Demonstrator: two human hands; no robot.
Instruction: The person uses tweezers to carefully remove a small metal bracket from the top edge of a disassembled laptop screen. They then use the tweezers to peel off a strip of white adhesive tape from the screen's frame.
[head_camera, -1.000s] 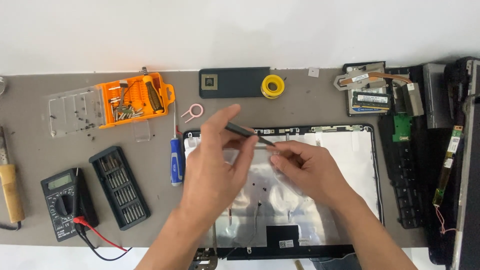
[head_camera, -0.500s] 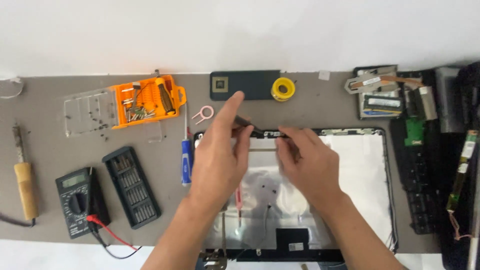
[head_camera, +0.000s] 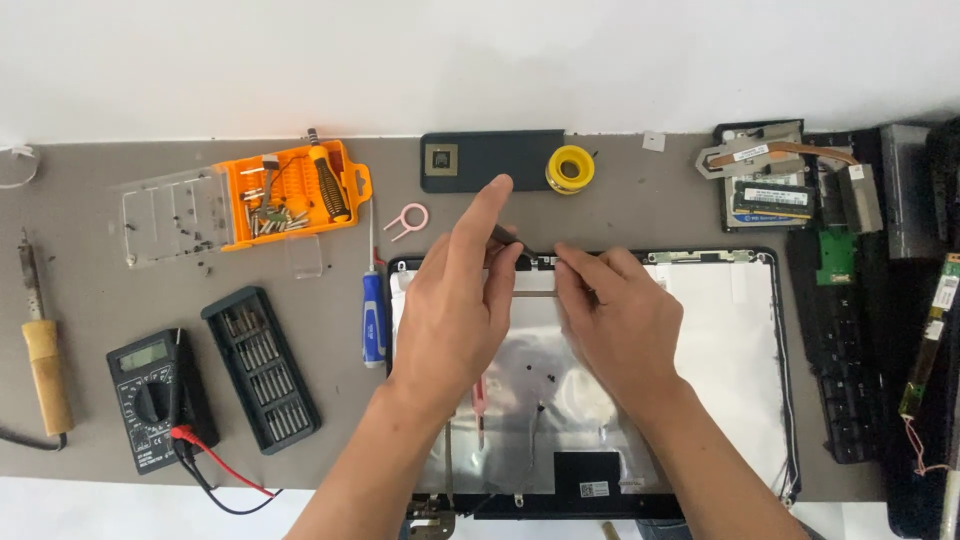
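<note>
Hands meet at the top edge of a black-framed laptop screen lid (head_camera: 740, 400) lying near the desk's front edge. The left hand (head_camera: 455, 300) pinches a slim dark screwdriver (head_camera: 507, 238), index finger raised for control, while the right hand (head_camera: 620, 320) curls closed, fingertips steadying the frame beside the tip.

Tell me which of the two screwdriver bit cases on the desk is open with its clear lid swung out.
The orange bit case at the upper left: its clear lid lies flat beside it. The dark bit case by the multimeter shows no lid.
</note>
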